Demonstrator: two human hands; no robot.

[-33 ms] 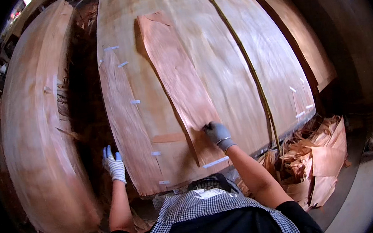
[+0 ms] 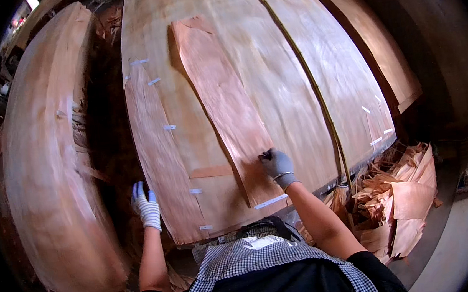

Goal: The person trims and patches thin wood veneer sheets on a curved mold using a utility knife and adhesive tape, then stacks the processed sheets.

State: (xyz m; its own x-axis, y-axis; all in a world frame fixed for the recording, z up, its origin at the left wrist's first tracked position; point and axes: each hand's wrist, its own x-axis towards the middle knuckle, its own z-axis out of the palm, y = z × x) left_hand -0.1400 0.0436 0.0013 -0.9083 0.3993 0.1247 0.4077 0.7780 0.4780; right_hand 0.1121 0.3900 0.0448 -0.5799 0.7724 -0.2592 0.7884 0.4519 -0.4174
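A long reddish veneer strip [image 2: 221, 94] lies on a broad stack of pale wood veneer sheets [image 2: 279, 92], its left edge casting a dark shadow. At the strip's lower right edge is my right hand [image 2: 279, 168], in a grey glove with dark fingertips. Its fingers are curled closed, and what they hold, if anything, is hidden. My left hand [image 2: 146, 207] wears a white striped glove with blue fingers. Its fingers are stretched apart beside the stack's left edge, holding nothing. White tape pieces mark a second reddish strip [image 2: 155, 136] along that edge, and a longer tape piece [image 2: 270, 202] sits below my right hand.
A thin dark pole [image 2: 305, 67] runs lengthwise over the stack. To the left, past a dark gap, stands another veneer stack [image 2: 52, 162]. Torn veneer scraps [image 2: 400, 204] are heaped at the lower right. More sheets [image 2: 371, 34] lie beyond the right edge.
My right hand has shifted slightly right and down, still closed. My left hand has moved slightly right. The veneer strip lies as before.
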